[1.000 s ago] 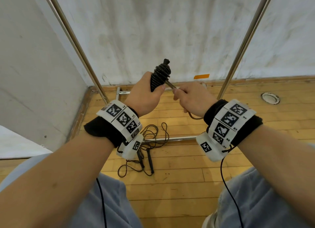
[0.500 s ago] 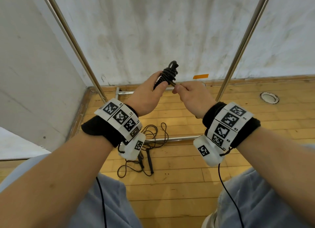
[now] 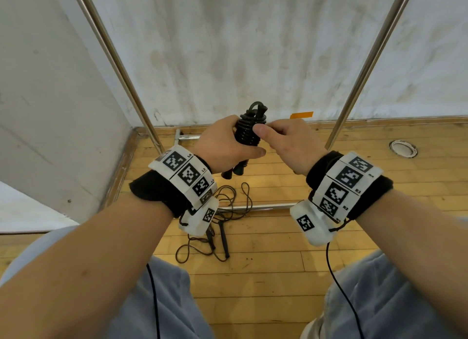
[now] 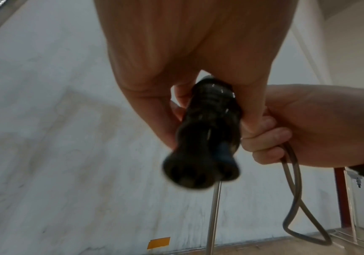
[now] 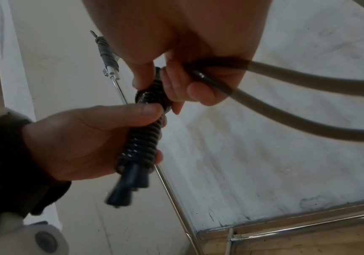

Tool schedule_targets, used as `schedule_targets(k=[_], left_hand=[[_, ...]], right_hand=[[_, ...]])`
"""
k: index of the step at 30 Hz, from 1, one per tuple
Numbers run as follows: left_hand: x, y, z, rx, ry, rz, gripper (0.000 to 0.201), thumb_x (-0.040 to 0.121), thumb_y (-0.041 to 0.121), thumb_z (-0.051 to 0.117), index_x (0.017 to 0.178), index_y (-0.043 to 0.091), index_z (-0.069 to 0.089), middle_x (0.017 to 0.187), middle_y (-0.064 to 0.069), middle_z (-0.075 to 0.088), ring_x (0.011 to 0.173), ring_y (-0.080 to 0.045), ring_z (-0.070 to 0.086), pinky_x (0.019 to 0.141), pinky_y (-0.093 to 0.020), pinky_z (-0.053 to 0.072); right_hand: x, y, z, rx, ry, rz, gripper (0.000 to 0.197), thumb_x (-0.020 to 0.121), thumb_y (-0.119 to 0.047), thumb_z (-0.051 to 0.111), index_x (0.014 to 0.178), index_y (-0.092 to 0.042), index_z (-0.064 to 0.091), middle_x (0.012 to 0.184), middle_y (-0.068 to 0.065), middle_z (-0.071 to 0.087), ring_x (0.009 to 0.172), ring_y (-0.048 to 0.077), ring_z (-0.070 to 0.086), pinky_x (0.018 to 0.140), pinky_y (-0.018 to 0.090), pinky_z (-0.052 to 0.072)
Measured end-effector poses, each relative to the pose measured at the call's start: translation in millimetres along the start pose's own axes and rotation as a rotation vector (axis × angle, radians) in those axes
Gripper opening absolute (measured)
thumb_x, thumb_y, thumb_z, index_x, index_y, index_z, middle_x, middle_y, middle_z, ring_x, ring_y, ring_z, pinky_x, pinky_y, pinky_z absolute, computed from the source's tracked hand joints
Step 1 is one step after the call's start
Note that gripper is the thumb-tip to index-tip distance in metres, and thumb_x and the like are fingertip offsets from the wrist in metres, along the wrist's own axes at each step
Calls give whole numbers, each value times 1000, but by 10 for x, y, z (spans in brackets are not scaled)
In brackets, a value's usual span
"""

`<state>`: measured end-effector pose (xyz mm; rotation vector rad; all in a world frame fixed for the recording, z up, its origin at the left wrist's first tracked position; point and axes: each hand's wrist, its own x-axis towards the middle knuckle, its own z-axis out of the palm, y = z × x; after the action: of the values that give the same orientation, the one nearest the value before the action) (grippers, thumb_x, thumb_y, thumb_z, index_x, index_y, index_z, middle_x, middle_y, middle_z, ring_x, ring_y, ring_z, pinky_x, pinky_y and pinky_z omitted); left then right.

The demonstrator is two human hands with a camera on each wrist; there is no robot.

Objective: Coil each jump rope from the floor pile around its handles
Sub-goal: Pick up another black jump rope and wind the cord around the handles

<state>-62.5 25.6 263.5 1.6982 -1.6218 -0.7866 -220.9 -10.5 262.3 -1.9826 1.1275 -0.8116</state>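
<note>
My left hand (image 3: 222,146) grips a black jump rope (image 3: 247,132) coiled tight round its two handles, held upright in front of me. The handle ends (image 3: 234,171) stick out below the fist. My right hand (image 3: 283,141) pinches the rope's last loop against the top of the coil, thumb on the windings. In the right wrist view the coiled rope (image 5: 146,138) sits in the left fist and a free loop (image 5: 285,110) runs out of my right fingers. In the left wrist view the handles (image 4: 203,155) point at the camera. Another loose black jump rope (image 3: 220,227) lies tangled on the floor.
A steel rack frame with slanted uprights (image 3: 121,70) and a floor bar (image 3: 258,207) stands against the white wall. The floor is wooden planks (image 3: 278,267). A round floor fitting (image 3: 402,148) sits at the right. My knees fill the bottom corners.
The coiled rope has come lower and turned more upright. My right hand has moved from pulling the rope's end sideways to pressing it onto the top of the coil.
</note>
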Motion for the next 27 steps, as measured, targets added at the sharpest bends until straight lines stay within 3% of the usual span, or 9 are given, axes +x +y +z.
schedule_targets(k=[3,5,9,12,13,16,19,24,27], left_hand=[[1,32,10,-36,35,2,45,67,37,80,102,24,54,78,8,65,55,4,60,47,-11,44],[-1,67,21,-85,19,-1,44,71,29,78,106,21,53,77,7,62,51,5,57,44,-9,41],[-25,117,32,-156,12,22,38,76,13,71,109,20,53,72,6,59,49,2,56,45,-13,45],[-39,133,42,-243,-18,-10,42,78,11,70,112,21,48,92,-2,65,71,-10,69,57,-23,57],[-42,142,46,-267,-33,-26,42,79,11,70,113,19,47,94,-5,66,70,-14,70,58,-27,58],[-36,155,48,-226,13,-11,42,81,16,71,113,14,45,86,-4,63,52,-11,63,46,-23,50],[-32,147,50,-193,37,29,44,84,19,70,114,20,38,80,2,56,46,-1,55,37,-14,38],[-16,171,19,-358,-103,-28,41,95,12,51,131,17,32,82,-5,56,65,-15,57,61,-28,50],[-12,172,19,-338,-92,-22,33,99,14,44,129,20,32,81,-4,56,65,-14,55,60,-23,50]], right_hand=[[-5,-5,-5,89,19,5,41,94,-40,50,59,-22,62,52,-2,38,36,5,32,36,11,25],[-3,-12,-7,140,31,6,49,94,-40,51,46,-28,53,51,-3,36,38,5,29,39,13,26],[7,-13,-17,127,47,34,45,91,-47,52,60,-13,59,50,-1,38,40,8,31,40,17,28],[20,7,-47,43,75,44,49,89,-52,51,64,-12,64,34,-11,35,34,5,32,37,12,27],[18,12,-49,23,76,38,50,90,-51,50,65,-11,64,32,-11,34,33,5,32,36,10,25],[9,8,-23,-3,67,3,50,92,-47,49,72,-4,64,34,-11,34,35,4,33,38,11,27],[17,1,-1,-5,82,-19,47,92,-45,51,71,-5,64,43,-10,34,38,3,35,40,11,29],[31,45,-36,18,66,7,48,93,-46,48,69,-7,63,40,-11,31,36,4,30,38,12,24],[50,67,-33,8,83,29,59,92,-50,48,82,7,64,46,-8,32,39,5,31,43,16,30]])
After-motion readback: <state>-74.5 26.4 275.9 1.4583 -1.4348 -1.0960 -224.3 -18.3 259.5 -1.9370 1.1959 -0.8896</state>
